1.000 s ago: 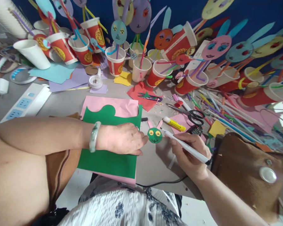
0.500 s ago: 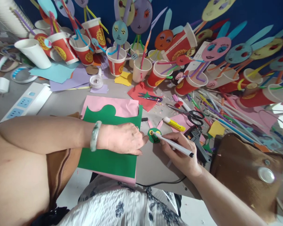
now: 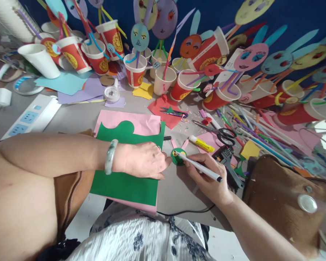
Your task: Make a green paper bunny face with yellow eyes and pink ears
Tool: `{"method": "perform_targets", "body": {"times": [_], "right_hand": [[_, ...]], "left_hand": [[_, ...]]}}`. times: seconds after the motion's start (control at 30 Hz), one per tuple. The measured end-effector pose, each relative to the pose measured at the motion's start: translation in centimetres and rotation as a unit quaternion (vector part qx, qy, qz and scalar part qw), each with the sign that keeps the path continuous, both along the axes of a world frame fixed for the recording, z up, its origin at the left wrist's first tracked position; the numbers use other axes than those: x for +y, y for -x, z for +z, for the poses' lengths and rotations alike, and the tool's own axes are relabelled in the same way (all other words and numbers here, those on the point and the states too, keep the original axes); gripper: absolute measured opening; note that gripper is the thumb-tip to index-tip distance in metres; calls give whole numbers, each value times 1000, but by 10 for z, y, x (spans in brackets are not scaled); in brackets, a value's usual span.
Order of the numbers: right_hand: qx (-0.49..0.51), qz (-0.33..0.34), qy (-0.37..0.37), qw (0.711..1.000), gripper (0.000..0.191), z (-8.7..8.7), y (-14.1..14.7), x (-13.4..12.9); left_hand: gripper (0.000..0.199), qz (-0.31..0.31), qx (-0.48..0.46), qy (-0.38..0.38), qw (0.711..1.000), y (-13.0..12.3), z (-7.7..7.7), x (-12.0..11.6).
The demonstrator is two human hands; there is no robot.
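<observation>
A small round green paper face (image 3: 177,161) with pink ears and yellow eyes lies flat on the table. My right hand (image 3: 208,174) grips a white marker pen (image 3: 203,169) with a black end, its tip at the face's left eye. Resting on a green paper sheet (image 3: 127,192) is my left hand (image 3: 145,160), palm down, holding nothing visible. Its fingers are bent and somewhat apart, with one fingertip at the left edge of the face. Pink paper (image 3: 143,121) lies under the green sheet, whose top edge is cut in a curve.
Black scissors (image 3: 225,134), a yellow glue stick (image 3: 201,143) and a black glue gun (image 3: 229,166) lie to the right. Paper cups (image 3: 136,72) holding paper faces line the back. A brown bag (image 3: 282,203) sits at right, a power strip (image 3: 29,117) at left.
The pen tip has shifted very slightly at the face's left eye. The whole view has slid a little; my left hand keeps its place on the green sheet.
</observation>
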State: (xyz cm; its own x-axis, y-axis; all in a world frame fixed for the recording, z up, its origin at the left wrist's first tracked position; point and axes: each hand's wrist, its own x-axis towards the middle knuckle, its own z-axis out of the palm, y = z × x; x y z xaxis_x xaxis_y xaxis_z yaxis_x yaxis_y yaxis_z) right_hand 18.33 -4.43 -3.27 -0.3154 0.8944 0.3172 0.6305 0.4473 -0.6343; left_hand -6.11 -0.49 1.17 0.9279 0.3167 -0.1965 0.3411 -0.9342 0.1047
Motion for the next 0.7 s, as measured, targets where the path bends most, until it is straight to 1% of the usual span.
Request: {"method": "perform_targets", "body": {"times": [0.13, 0.33, 0.6, 0.7], "right_hand": [[-1, 4, 12, 1000, 9, -1, -1, -1], [-2, 10, 15, 1000, 10, -3, -1, -1], [2, 16, 22, 1000, 10, -1, 0, -1], [4, 1, 14, 1000, 9, -1, 0, -1]], "left_hand": [[41, -1, -14, -6, 1000, 1, -2, 0], [38, -4, -75, -31, 997, 5, -10, -1], [39, -6, -55, -22, 998, 3, -10, 0], [39, -6, -60, -30, 998, 3, -10, -1]]}}
